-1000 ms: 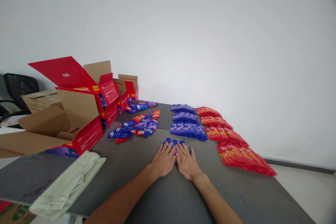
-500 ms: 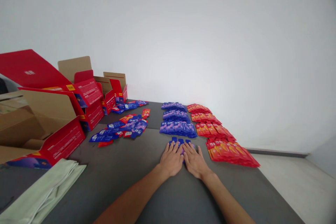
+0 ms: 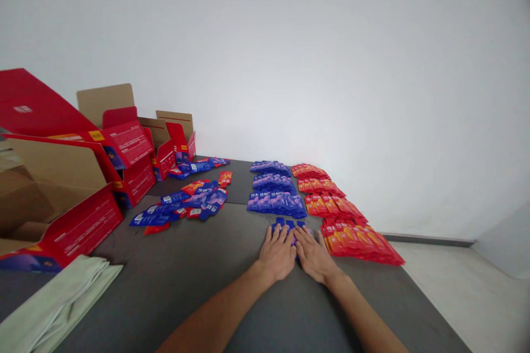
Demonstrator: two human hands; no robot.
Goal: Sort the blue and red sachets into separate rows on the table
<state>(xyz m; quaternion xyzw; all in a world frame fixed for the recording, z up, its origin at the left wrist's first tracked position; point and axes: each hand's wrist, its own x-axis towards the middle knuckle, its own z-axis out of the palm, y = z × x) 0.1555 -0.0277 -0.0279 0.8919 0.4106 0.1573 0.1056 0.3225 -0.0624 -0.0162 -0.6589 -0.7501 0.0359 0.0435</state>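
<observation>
My left hand (image 3: 278, 253) lies flat with its fingers stretched out over a small group of blue-purple packets (image 3: 290, 224). Beside it, my right hand (image 3: 315, 256) also rests flat on the same packets, fingers extended, its thumb close to the nearest row of red-orange packets (image 3: 356, 237). Only the upper ends of the packets under my hands show; the rest is covered. Beyond them, overlapping blue packets (image 3: 276, 203) form several rows, with rows of red packets (image 3: 331, 205) to their right.
Loose blue and red packets (image 3: 188, 204) lie scattered at left on the dark table (image 3: 199, 270). Several open red cartons (image 3: 83, 226) stand along the left side. A folded pale green cloth (image 3: 62, 303) is at the front left. A white wall (image 3: 290, 66) rises behind.
Both hands and the packets beneath them have shifted slightly right, closer to the red row. The view has turned a little, so the surroundings sit further left.
</observation>
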